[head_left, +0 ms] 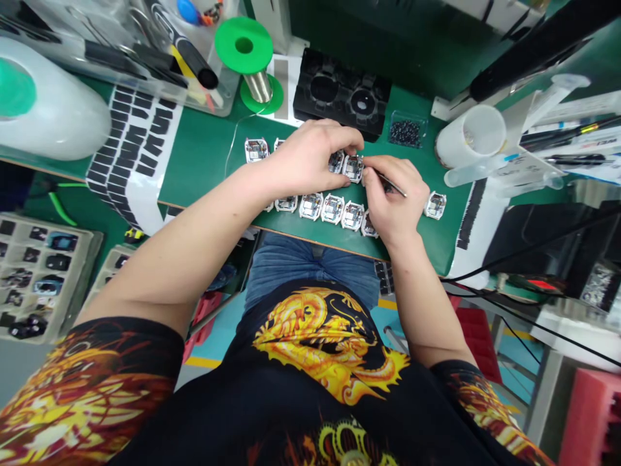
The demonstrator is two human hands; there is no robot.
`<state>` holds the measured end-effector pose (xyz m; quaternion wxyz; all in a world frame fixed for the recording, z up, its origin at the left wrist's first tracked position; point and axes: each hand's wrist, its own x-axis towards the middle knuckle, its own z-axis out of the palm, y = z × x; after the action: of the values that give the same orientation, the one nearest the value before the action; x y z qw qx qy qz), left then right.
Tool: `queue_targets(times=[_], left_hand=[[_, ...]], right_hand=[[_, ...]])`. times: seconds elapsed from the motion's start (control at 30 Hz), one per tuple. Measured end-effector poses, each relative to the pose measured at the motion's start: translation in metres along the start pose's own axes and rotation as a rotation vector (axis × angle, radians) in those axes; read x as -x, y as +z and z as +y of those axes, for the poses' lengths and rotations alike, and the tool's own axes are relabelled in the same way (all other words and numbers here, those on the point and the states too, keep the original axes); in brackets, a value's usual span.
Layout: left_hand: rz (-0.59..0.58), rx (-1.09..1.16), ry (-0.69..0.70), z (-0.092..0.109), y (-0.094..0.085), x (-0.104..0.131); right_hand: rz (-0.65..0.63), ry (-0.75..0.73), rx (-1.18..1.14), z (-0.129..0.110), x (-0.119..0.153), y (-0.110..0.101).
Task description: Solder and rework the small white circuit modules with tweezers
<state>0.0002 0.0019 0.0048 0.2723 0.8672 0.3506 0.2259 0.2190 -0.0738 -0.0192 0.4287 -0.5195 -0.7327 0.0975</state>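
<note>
My left hand (317, 154) reaches over the back row, its thumb and forefinger closed around the sides of a small white watch case (353, 169) with its electronics exposed. From the right, my right hand (395, 194) pinches a thin metal tool (395, 186), its tip by that case and hidden at the fingers. Whether the tool is a pair of tweezers I cannot make out. Several similar watch cases (332, 208) lie in a front row, partly under my wrists. Another case (256, 150) sits at the back left, and a single case (435, 205) lies right of my right hand.
Behind my hands stand a black fixture (342, 90), a small clear tray of dark parts (407, 131) and a green solder spool (244, 45). A white cup (471, 137) is on the right. At left are a tool bin (228, 84) and a white bottle (63, 110).
</note>
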Motion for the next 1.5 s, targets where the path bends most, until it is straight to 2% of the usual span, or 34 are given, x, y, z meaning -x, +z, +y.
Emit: queue_targets(times=[0.17, 0.5, 0.6, 0.8, 0.9, 1.1, 1.27, 1.5], left_hand=[[-0.003, 0.005, 0.001, 0.001, -0.002, 0.001], [-0.005, -0.016, 0.057, 0.000, -0.002, 0.004], [0.027, -0.020, 0.073, 0.002, -0.011, 0.011], [0.067, -0.052, -0.015, -0.002, -0.028, 0.026], [0.068, -0.041, -0.015, -0.007, -0.025, 0.028], [0.080, -0.025, -0.004, -0.012, -0.020, 0.027], [0.090, -0.026, 0.003, -0.013, -0.020, 0.026], [0.091, -0.018, -0.010, -0.013, -0.018, 0.025]], right_hand=[[0.087, 0.037, 0.037, 0.003, 0.003, 0.003], [0.226, 0.072, -0.084, -0.002, 0.002, -0.001], [0.168, 0.047, -0.098, -0.011, -0.001, -0.006], [-0.009, -0.019, -0.103, -0.028, -0.012, -0.004], [-0.073, -0.019, -0.098, -0.027, -0.019, 0.005], [-0.097, -0.013, -0.090, -0.017, -0.021, 0.018], [-0.108, -0.049, -0.110, -0.016, -0.020, 0.019], [-0.186, -0.080, -0.064, -0.018, -0.022, 0.018]])
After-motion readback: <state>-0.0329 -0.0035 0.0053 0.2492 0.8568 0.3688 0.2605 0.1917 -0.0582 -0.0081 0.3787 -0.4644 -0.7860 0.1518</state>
